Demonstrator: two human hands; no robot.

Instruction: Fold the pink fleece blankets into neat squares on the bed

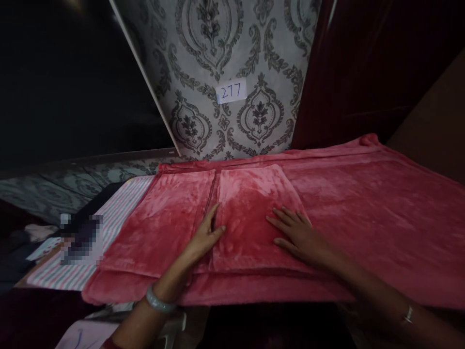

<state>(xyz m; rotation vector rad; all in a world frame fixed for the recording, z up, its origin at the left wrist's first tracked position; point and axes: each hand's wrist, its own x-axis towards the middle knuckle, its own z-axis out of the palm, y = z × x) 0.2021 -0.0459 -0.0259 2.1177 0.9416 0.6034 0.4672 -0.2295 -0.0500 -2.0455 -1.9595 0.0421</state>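
Note:
A plush pinkish-red blanket (pixel 370 208) lies spread over the table, its far edge near the wall. Toward the left, part of it is doubled over into two panels, a left panel (pixel 170 208) and a right panel (pixel 250 203), with a narrow gap between them. My left hand (pixel 208 233) rests at this gap, thumb apart from the fingers, along the right panel's left edge. Lying flat with spread fingers, my right hand (pixel 297 235) presses on the right panel near its right edge. Neither hand grips anything.
A striped cloth (pixel 119 203) shows under the blanket's left end, with a blurred patch over an object there. Behind stand a large dark screen (pixel 72 82), patterned wallpaper (pixel 210 43) with a paper label (pixel 231 90) reading 277, and a dark red panel (pixel 363 72).

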